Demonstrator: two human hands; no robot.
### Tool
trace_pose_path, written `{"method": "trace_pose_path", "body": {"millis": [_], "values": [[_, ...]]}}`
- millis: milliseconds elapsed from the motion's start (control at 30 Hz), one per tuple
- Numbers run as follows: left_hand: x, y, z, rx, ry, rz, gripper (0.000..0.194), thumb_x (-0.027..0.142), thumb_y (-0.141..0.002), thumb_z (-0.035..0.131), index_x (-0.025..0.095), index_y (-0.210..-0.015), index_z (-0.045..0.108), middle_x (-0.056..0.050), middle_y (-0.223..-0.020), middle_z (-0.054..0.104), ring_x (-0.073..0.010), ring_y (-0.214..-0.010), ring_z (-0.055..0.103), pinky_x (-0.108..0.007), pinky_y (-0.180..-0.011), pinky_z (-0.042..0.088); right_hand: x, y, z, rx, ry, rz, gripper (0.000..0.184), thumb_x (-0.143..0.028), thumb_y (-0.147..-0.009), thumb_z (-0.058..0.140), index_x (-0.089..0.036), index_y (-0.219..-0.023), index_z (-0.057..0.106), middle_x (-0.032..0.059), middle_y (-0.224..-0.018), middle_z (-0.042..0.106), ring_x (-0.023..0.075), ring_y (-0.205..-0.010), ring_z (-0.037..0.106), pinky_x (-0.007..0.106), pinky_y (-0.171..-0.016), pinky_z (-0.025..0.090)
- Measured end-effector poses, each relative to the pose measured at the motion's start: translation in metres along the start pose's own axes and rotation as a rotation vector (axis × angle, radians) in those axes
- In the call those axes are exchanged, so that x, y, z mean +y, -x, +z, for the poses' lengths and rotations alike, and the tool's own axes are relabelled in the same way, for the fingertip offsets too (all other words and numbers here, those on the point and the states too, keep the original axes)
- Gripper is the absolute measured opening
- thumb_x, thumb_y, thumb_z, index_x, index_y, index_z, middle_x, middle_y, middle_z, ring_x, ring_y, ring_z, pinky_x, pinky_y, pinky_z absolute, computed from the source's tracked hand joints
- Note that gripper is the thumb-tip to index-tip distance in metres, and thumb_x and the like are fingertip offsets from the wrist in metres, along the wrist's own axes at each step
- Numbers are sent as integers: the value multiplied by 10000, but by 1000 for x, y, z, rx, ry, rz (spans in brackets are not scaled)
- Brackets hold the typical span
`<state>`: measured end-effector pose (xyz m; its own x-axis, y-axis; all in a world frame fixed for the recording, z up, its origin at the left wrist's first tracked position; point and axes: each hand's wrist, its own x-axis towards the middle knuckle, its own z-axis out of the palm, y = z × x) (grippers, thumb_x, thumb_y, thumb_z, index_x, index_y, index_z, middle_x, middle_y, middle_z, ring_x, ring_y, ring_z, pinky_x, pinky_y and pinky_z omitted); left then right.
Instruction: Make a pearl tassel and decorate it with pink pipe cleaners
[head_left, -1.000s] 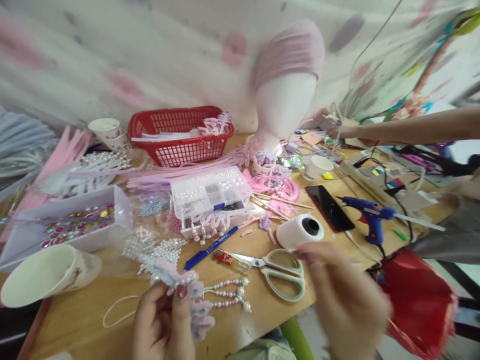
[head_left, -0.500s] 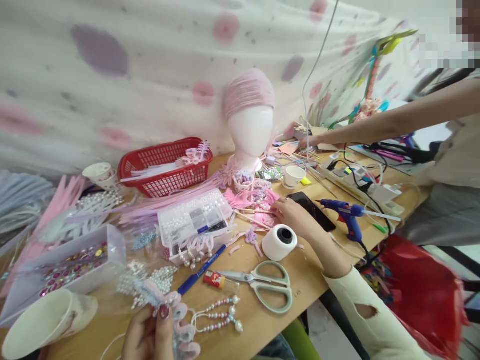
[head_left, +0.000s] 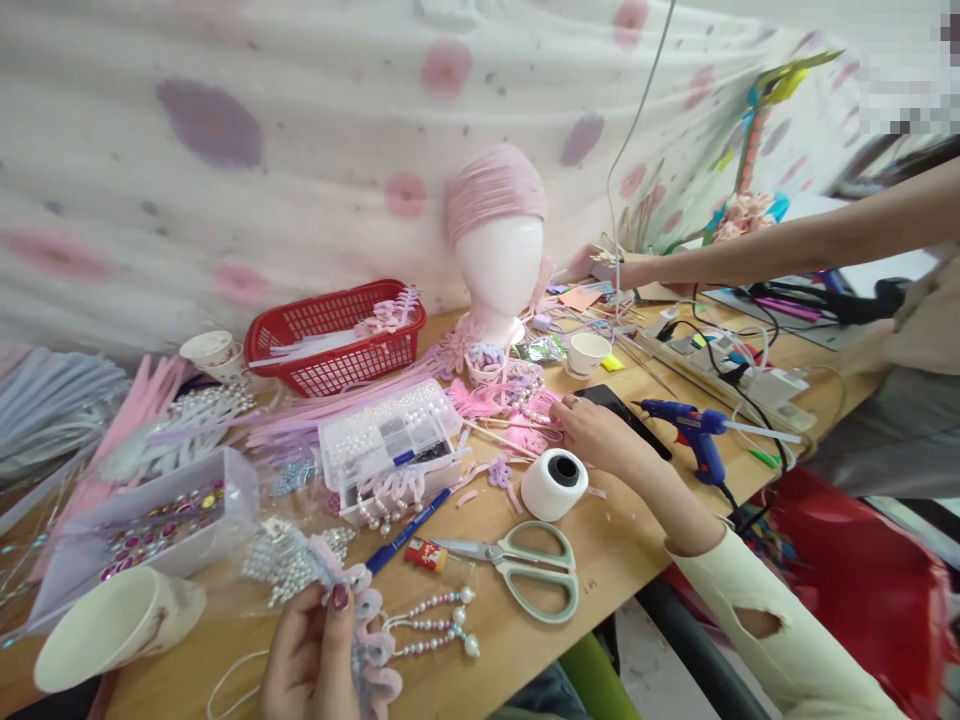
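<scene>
Left hand pinches looped chenille trim; right hand at the pink pile

The left hand (head_left: 315,650) has its thumb and fingers clamped on a looped chenille trim (head_left: 371,635), pink and grey-blue, held up over the near edge of the wooden table (head_left: 517,645). The right hand (head_left: 596,430) reaches in, fingers bent, at a pile of pink craft pieces (head_left: 525,435); I cannot tell whether they grip anything.

Just beside the trim lie bead strings (head_left: 435,620) ending in larger pearls; whether they are joined to it is unclear. Scissors (head_left: 499,552) rest farther right, with a white thread spool (head_left: 547,495) behind them. A smartphone (head_left: 634,425) lies partly behind the right hand, and near it is a blue glue gun (head_left: 694,425).

A blue pen (head_left: 409,530) slants in front of a clear bead box (head_left: 350,508). Farther back stand a red plastic basket (head_left: 345,375) and a white mannequin head (head_left: 501,265) wearing a pink cap (head_left: 496,195). At the far right, another person's arm (head_left: 787,245) stretches over the table.
</scene>
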<state>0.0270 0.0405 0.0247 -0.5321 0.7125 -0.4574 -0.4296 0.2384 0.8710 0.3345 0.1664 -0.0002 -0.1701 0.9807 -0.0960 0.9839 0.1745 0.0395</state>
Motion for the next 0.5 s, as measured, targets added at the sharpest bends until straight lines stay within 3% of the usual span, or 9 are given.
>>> {"method": "trace_pose_path", "body": {"millis": [133,233,333,500], "values": [[-5,-9,-8,-92,18,-5,590,445,-451,999,206,-855,643,70,-581,658,-56,-374,491,-89,-299,325,-3,1,-8,26,-4,-71,198,-88,-952,546,-95,-1090,687,242,-1103,685,317,-960,663,372,-786,457],[-8,-14,-14,-175,3,-28,580,434,-447,1003,198,-821,628,75,-583,614,-51,-383,481,-86,-298,319,-10,-10,-15,32,-64,-207,242,-145,-1008,543,-168,-1187,704,179,-1251,664,268,-1105,641,349,-895,472],[-9,-13,-18,-194,22,-40,580,454,-445,1001,189,-810,637,68,-604,607,-42,-400,483,-75,-315,322,-16,-28,-18,8,-106,-281,172,-159,-997,597,-174,-1047,761,137,-1131,711,230,-1033,668,324,-878,499],[-11,-7,-18,-201,85,-63,583,454,-452,1004,187,-847,669,85,-600,577,-18,-383,457,-53,-321,304,-9,-36,-29,31,-146,-264,65,-177,-929,734,-141,-876,722,70,-1019,736,209,-976,696,379,-888,561]]}}
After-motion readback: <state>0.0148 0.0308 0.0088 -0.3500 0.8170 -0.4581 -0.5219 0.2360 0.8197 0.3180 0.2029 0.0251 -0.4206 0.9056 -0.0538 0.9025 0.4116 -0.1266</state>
